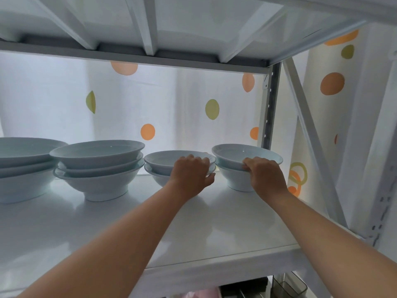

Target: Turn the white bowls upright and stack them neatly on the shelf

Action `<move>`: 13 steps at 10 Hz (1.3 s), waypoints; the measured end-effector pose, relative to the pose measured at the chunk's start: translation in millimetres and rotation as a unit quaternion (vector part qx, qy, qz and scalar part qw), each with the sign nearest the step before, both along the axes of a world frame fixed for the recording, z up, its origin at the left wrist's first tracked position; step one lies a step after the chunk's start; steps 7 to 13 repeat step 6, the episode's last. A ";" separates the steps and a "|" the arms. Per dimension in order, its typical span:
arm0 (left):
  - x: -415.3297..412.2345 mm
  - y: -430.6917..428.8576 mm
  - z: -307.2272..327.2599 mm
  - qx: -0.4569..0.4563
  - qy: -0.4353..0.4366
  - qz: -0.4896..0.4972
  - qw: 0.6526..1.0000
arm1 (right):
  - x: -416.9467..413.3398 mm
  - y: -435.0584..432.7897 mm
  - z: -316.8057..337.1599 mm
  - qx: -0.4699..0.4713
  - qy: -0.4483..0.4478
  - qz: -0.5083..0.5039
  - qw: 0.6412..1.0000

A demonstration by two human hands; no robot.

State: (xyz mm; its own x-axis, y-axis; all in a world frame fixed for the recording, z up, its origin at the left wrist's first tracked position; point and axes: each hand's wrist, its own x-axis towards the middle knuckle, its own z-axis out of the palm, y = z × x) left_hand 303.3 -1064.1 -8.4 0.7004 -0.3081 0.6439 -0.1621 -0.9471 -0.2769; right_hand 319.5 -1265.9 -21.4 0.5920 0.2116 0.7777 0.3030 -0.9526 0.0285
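Observation:
Several upright white bowls stand in stacks along the back of the white shelf (214,222). My left hand (192,173) grips the rim of the top bowl (163,158) of a two-bowl stack in the middle. My right hand (265,174) holds the near rim of the top bowl (240,153) of a two-bowl stack at the right; that bowl sits slightly tilted on the lower one (234,179). To the left stands a three-bowl stack (96,166), and a larger stack (23,168) is cut off by the frame's left edge.
The shelf board above (150,24) hangs low over the bowls. A grey upright post (271,104) and a diagonal brace (311,134) bound the right side. A dotted curtain (150,100) hangs behind. Below the shelf lies a clear container (290,287).

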 end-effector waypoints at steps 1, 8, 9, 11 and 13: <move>-7.6 4.1 -1.4 -0.007 0.002 0.011 1.000 | -0.2 2.0 2.6 -0.005 0.004 -0.004 1.000; -51.1 40.6 -7.7 -0.127 -0.020 -0.020 0.991 | -6.7 1.7 -5.1 -0.042 -0.086 -0.068 0.993; -51.1 40.6 -7.7 -0.127 -0.020 -0.020 0.991 | -6.7 1.7 -5.1 -0.042 -0.086 -0.068 0.993; -51.1 40.6 -7.7 -0.127 -0.020 -0.020 0.991 | -6.7 1.7 -5.1 -0.042 -0.086 -0.068 0.993; -51.1 40.6 -7.7 -0.127 -0.020 -0.020 0.991 | -6.7 1.7 -5.1 -0.042 -0.086 -0.068 0.993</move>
